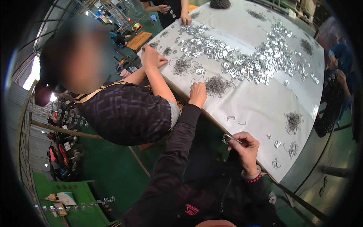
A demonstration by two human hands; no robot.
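My left hand (197,94) rests at the table's near edge, its fingers curled together against a pile of bent wire hooks (218,86). Whatever those fingers pinch is hidden. Just off the table edge, my right hand (245,149) grips a small silver metal buckle (226,138) between thumb and fingers. A thin wire end seems to show by the thumb, too small to make out. Two loose wire hooks (241,123) lie on the white tabletop (261,106) between my hands. A broad heap of shiny buckles (261,64) spreads across the table beyond them.
More hook piles lie at the right (293,122) and left (182,66). A seated co-worker (128,113) is close on my left, a hand (151,56) at the table. Other people stand at the far edge (166,11) and right side (336,83). A wooden stool (140,40) stands behind.
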